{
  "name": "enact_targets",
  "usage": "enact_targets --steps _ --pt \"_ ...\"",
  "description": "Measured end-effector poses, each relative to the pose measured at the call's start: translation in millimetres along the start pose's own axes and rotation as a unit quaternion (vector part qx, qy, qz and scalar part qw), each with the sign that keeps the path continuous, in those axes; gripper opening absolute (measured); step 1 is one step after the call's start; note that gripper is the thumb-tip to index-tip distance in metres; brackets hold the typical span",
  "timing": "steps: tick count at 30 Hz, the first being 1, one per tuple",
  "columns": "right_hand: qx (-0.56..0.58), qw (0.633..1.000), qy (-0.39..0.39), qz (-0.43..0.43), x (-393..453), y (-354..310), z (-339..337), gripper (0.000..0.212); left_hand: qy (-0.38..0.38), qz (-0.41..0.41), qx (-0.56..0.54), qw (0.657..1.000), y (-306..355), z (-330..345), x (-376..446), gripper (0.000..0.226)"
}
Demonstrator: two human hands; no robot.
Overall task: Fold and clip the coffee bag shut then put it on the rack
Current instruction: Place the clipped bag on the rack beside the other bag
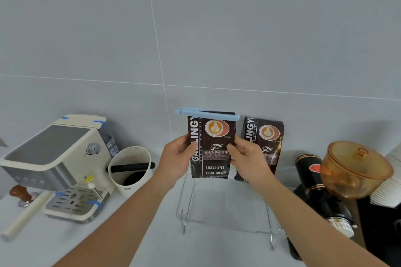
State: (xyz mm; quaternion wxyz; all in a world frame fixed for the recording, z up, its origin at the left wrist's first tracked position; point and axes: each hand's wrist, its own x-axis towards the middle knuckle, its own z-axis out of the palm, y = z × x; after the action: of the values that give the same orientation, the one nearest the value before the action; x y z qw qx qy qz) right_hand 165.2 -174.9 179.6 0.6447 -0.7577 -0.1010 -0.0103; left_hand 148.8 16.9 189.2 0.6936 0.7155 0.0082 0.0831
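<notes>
A pale tabletop (152, 243) carries a cream espresso machine (58, 165) at the left and a clear wire-legged rack (227, 206) in the middle. Above the rack, upright, is the coffee bag (213, 158): dark brown, glossy, printed with a latte-art cup (and "BAKED.COFFEE" below). The left hand (176, 158) and right hand (249, 158) grip its two side edges. A light blue clip (207, 114) spans its folded top.

Both arms extended forward, left grip (176, 155) and right grip (249, 158) clasped, thumbs frontward
</notes>
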Motion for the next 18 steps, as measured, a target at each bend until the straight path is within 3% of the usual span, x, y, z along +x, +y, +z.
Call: enact_targets --steps 7,18 --pt "-0.035 0.999 0.03 0.004 20 24 12 0.032 0.006 -0.038 -0.021 0.999 -25 4 23 0.024" --pt "-0.064 0.997 0.046 0.015 29 50 20 0.041 0.001 -0.043 -0.01 0.999 -49 11 37 0.025"
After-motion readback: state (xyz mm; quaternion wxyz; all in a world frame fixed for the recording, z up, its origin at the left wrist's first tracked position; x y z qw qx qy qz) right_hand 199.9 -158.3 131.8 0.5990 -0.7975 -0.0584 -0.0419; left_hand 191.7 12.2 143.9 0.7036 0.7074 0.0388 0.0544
